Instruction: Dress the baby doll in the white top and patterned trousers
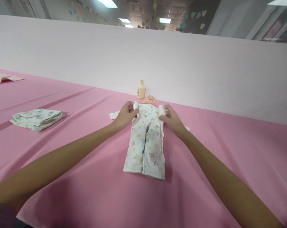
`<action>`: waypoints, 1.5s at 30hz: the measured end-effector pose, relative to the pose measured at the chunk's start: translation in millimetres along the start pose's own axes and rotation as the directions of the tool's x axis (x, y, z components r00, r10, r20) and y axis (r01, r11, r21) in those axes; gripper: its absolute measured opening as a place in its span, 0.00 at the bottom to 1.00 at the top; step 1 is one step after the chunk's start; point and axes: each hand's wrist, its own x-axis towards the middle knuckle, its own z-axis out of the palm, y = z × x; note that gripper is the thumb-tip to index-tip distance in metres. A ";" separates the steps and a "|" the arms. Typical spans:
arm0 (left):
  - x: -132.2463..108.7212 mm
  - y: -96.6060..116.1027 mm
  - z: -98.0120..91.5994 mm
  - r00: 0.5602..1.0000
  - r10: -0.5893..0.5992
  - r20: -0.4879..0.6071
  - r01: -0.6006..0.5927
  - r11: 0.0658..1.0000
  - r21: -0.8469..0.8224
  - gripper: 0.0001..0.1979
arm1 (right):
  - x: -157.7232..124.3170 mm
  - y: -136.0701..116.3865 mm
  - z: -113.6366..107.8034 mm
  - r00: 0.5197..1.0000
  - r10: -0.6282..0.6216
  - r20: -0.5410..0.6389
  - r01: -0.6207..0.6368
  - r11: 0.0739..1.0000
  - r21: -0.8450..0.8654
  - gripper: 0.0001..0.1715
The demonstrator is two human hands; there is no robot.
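A baby doll (150,100) lies on its back on the pink tabletop (91,177), head toward the far wall. A white printed baby romper (145,142) covers its body, legs pointing toward me. My left hand (125,114) is closed on the romper's fabric at the doll's left-side shoulder. My right hand (171,119) is closed on the fabric at the other shoulder. Both arms reach forward from the near edge.
A cream pump bottle (140,89) stands behind the doll's head against the pale pink wall (205,72). A folded printed cloth (37,118) lies at the left. Another pale folded cloth (2,77) sits at the far left edge.
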 end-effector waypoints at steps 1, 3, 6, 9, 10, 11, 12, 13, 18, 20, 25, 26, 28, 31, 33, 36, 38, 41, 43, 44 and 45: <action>-2.4 -0.9 7.9 0.997 0.020 0.073 -0.023 0.999 0.038 0.10 | 1.0 -2.9 12.5 0.993 -0.035 0.116 0.050 0.990 -0.133 0.22; -10.6 -6.6 13.2 0.973 0.060 0.224 -0.091 0.987 0.131 0.11 | -4.6 -3.8 29.4 0.950 -0.061 0.307 0.160 0.937 -0.311 0.25; -24.3 -15.3 1.4 0.916 0.123 0.382 -0.221 0.950 0.223 0.09 | -21.2 2.8 32.4 0.911 -0.112 0.398 0.246 0.921 -0.302 0.21; -25.9 -15.7 -14.8 0.880 0.119 0.460 -0.260 0.931 0.256 0.12 | -26.5 11.8 17.3 0.927 -0.148 0.344 0.224 0.956 -0.192 0.22; -21.4 -14.3 -17.9 0.880 0.101 0.463 -0.251 0.929 0.273 0.14 | -22.7 14.5 11.1 0.943 -0.148 0.297 0.205 0.963 -0.173 0.23; -14.1 -12.7 -19.2 0.892 0.079 0.444 -0.230 0.926 0.298 0.15 | -15.9 16.7 5.3 0.963 -0.138 0.232 0.179 0.970 -0.166 0.22; -3.9 -11.4 -18.9 0.915 0.055 0.400 -0.200 0.922 0.332 0.15 | -6.3 18.6 0.2 0.981 -0.117 0.156 0.144 0.975 -0.170 0.21; 8.9 -10.4 -17.0 0.942 0.030 0.335 -0.164 0.911 0.378 0.16 | 5.6 20.0 -3.9 0.993 -0.084 0.084 0.098 0.978 -0.183 0.21; 87.7 -14.0 7.4 0.974 -0.123 0.192 -0.042 0.732 0.680 0.23 | 75.6 21.0 -4.4 0.994 0.094 -0.058 -0.110 0.892 -0.439 0.26; 112.4 -18.3 18.1 0.961 -0.197 0.196 -0.017 0.661 0.750 0.24 | 97.1 20.1 2.3 0.982 0.182 -0.060 -0.185 0.825 -0.534 0.33; 140.7 -31.7 28.6 0.962 -0.232 0.146 0.024 0.601 0.799 0.18 | 125.4 19.6 14.9 0.950 0.309 -0.034 -0.256 0.716 -0.649 0.33; 143.0 -33.8 28.4 0.965 -0.222 0.144 0.023 0.611 0.791 0.17 | 128.4 20.4 14.9 0.948 0.315 -0.036 -0.260 0.706 -0.659 0.31; 146.3 -35.9 28.6 0.972 -0.194 0.135 0.029 0.664 0.747 0.18 | 132.9 23.0 12.5 0.948 0.315 -0.048 -0.267 0.704 -0.658 0.27; 147.7 -33.5 34.7 0.978 -0.166 0.130 0.063 0.818 0.572 0.22 | 137.5 28.2 6.4 0.963 0.264 -0.048 -0.237 0.752 -0.615 0.25; 145.2 -29.9 42.9 0.976 -0.148 0.159 0.069 0.905 0.420 0.22 | 140.0 32.2 3.9 0.977 0.212 -0.025 -0.191 0.817 -0.544 0.24; 137.0 -24.8 55.1 0.954 -0.077 0.291 -0.004 0.963 0.270 0.20 | 143.3 38.6 4.5 0.986 0.168 -0.003 -0.155 0.901 -0.405 0.23; 131.0 -21.9 59.4 0.943 -0.030 0.333 -0.053 0.970 0.236 0.18 | 144.2 41.2 5.9 0.989 0.146 0.001 -0.135 0.921 -0.365 0.24; 121.2 -15.4 58.2 0.974 -0.026 0.226 -0.034 0.966 0.256 0.13 | 139.5 35.1 4.9 0.993 0.122 0.005 -0.106 0.883 -0.458 0.24; 110.4 -8.8 53.0 0.987 -0.028 0.159 -0.017 0.962 0.273 0.10 | 130.3 20.9 1.0 0.993 0.121 0.001 -0.100 0.826 -0.555 0.24; 102.5 -5.2 49.2 0.989 -0.010 0.149 -0.033 0.959 0.281 0.10 | 123.9 11.0 -1.7 0.992 0.128 0.004 -0.101 0.796 -0.597 0.24; 92.5 -1.8 44.7 0.988 0.024 0.153 -0.069 0.953 0.295 0.11 | 116.3 -0.2 -4.3 0.989 0.146 0.020 -0.101 0.769 -0.632 0.24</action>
